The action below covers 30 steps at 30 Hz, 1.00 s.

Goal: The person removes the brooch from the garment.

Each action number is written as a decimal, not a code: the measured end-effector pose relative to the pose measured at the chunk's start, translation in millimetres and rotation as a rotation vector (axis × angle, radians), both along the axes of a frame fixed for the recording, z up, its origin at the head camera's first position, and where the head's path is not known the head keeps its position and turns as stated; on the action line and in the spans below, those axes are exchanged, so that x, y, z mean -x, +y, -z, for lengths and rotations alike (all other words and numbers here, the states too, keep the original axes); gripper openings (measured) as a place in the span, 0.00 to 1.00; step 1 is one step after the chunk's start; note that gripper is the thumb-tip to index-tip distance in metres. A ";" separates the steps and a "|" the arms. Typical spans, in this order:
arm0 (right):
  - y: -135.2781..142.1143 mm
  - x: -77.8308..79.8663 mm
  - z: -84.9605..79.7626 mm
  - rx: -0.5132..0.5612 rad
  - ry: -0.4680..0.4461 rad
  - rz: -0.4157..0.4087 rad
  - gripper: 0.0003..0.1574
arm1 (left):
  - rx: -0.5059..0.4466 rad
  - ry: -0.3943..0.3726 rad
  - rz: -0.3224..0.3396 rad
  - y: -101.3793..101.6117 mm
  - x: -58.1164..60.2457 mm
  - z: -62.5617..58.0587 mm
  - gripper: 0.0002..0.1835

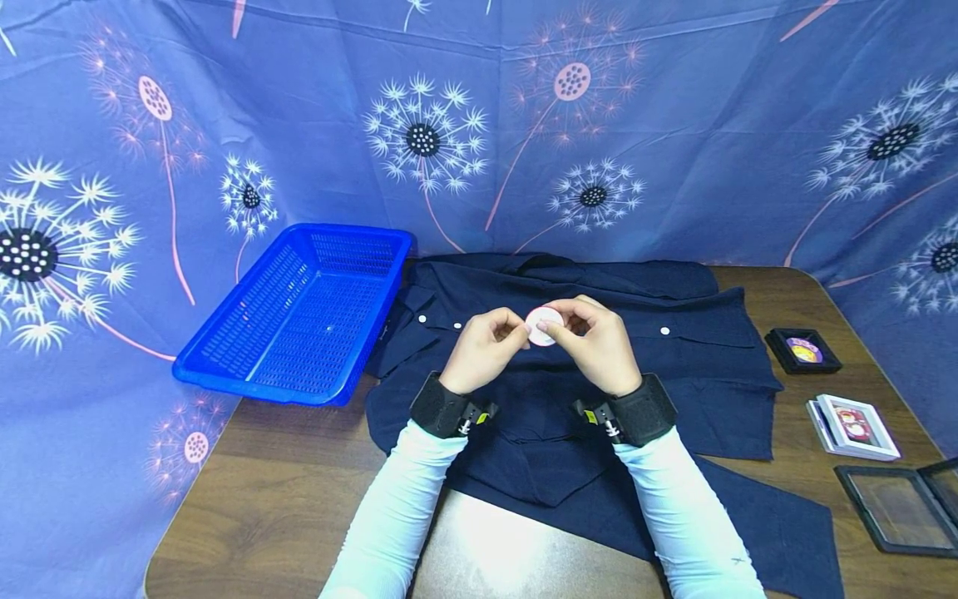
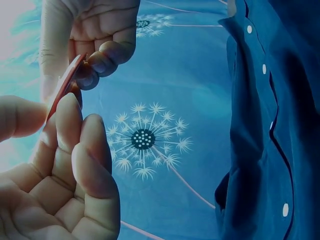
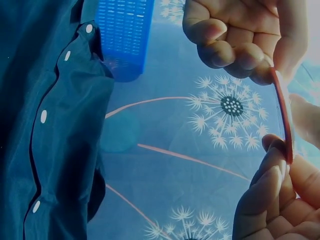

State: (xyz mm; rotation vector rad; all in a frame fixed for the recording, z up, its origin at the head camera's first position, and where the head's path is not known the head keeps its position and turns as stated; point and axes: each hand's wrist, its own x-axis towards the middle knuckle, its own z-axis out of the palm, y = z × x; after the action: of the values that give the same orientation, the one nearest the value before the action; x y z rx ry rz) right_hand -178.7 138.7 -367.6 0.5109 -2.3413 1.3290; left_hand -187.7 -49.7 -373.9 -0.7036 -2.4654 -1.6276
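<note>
Up in front of me, above a dark navy shirt (image 1: 569, 408), is a thin round disc (image 1: 545, 325) with a white face and a red rim, like a badge. My left hand (image 1: 486, 345) pinches its left edge between thumb and fingers. On the other side my right hand (image 1: 599, 341) grips the disc, its thumb lying over the white face. From the left wrist the disc (image 2: 66, 87) appears nearly edge-on, and the right wrist view shows its red rim (image 3: 283, 115) between both hands. White buttons (image 3: 43, 116) run along the shirt's front.
A blue plastic basket (image 1: 367, 316) stands at the left on the wooden table (image 1: 277, 491). Along the right side lie a black box (image 1: 804, 350) with a round colourful picture, white frames (image 1: 853, 426) and an opened black frame (image 1: 898, 507). Dandelion-print cloth (image 1: 494, 125) hangs behind.
</note>
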 end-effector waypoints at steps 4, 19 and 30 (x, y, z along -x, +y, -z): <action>-1.1 -0.1 0.5 0.004 0.030 0.000 0.14 | 0.008 0.006 0.002 -0.3 -0.7 -1.4 0.06; -2.8 0.8 4.7 0.000 0.084 0.009 0.13 | 0.005 -0.008 0.009 -0.9 -2.7 -2.8 0.06; -1.8 1.2 4.4 0.020 0.077 -0.004 0.13 | -0.008 -0.009 0.019 0.4 -2.1 -1.7 0.06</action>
State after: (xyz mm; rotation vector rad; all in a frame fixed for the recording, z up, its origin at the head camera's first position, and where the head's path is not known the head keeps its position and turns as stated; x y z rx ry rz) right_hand -179.9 136.9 -372.0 0.5507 -2.2639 1.3099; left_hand -185.6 -49.3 -372.2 -0.7232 -2.4647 -1.6493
